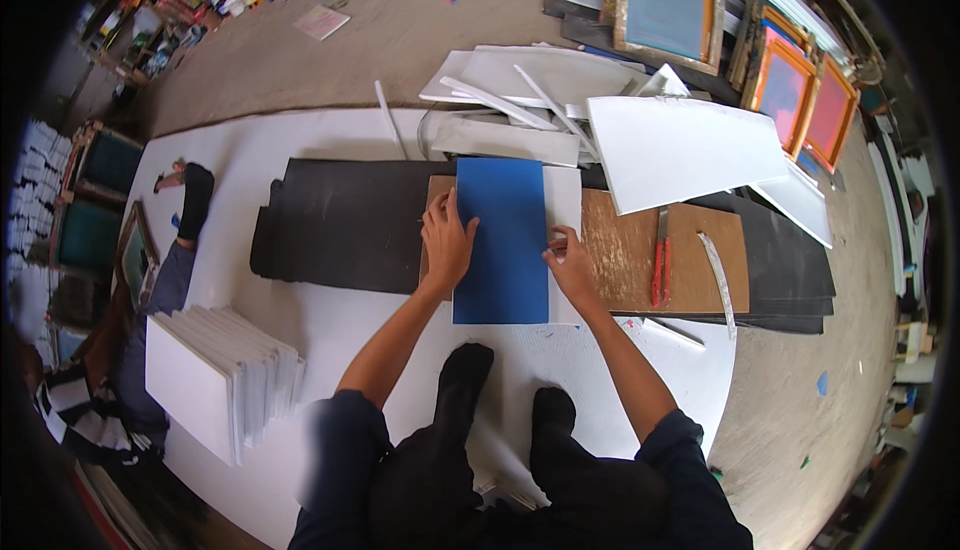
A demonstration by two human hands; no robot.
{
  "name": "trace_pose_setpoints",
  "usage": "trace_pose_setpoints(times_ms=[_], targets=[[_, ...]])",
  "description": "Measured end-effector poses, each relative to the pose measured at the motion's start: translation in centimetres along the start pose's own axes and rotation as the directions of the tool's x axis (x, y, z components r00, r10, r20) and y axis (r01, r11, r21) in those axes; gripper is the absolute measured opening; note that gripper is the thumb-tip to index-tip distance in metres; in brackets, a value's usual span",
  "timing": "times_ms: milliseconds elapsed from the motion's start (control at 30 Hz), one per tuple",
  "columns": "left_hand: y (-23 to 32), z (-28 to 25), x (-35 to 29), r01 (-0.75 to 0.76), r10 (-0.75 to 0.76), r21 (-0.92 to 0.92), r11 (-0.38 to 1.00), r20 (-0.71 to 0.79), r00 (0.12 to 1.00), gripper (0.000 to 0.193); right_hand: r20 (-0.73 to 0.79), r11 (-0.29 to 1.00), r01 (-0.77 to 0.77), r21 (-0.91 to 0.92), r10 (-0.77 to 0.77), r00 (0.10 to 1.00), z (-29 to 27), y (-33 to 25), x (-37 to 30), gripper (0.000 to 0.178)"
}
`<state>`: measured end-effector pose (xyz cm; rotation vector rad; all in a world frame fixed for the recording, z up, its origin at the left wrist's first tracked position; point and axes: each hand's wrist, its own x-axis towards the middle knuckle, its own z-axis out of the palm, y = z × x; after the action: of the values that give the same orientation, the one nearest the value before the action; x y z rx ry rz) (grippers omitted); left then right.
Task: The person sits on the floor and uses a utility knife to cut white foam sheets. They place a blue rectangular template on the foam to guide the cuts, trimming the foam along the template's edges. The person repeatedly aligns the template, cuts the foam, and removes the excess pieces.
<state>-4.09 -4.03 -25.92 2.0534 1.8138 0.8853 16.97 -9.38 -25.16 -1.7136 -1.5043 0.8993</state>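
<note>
A blue rectangular sheet (500, 270) lies upright in front of me, over a white board (565, 190) that shows along its right side. My left hand (447, 242) rests at the sheet's left edge, fingers spread and thumb on the blue surface. On the opposite edge, my right hand (570, 265) is curled, thumb and fingertips pinching at the sheet's margin. Beneath them is a worn brown board (615, 250) on a black mat (340, 220). A red-handled cutter (661, 260) and a pale, curved ruler-like strip (718, 275) lie to the right of my right hand.
A stack of white boards (190, 375) stands at left, near another person's leg (170, 280). White offcuts (510, 80) and a large white panel (680, 150) lie beyond the mat. Framed screens (670, 0) lean at far right. My socked feet (465, 370) are on the white floor sheet (350, 320).
</note>
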Motion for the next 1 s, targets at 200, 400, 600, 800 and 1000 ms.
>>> trace_pose_setpoints(times_ms=[200,400,600,800,1000], targets=[[5.8,-1.7,-3.3,-0.345,0.344,-0.026,0.938,0.162,0.925,0.066,-0.396,0.86,-0.091,-0.502,-0.135,0.908,-5.6,0.7,-3.6,0.04],[9.3,0.5,-4.1,-0.391,0.415,-0.142,0.909,0.27,0.869,0.069,-0.598,0.697,-0.452,-0.557,0.041,0.801,-9.5,5.6,-5.1,0.05],[11.2,0.8,-4.6,-0.422,0.452,-0.162,0.892,0.315,0.834,0.068,-0.548,0.757,-0.454,-0.469,0.154,0.822,-10.2,7.7,-5.5,0.049],[14.6,-3.5,-3.8,-0.374,0.456,-0.296,0.879,0.293,0.84,0.061,0.007,0.695,-0.373,0.615,0.468,0.884,-15.5,7.3,-7.6,0.028],[21.4,-15.8,-2.6,0.132,0.306,-0.617,0.776,0.551,0.777,0.055,0.033,0.436,-0.181,0.881,0.325,0.945,-20.3,-9.8,-13.7,0.041]])
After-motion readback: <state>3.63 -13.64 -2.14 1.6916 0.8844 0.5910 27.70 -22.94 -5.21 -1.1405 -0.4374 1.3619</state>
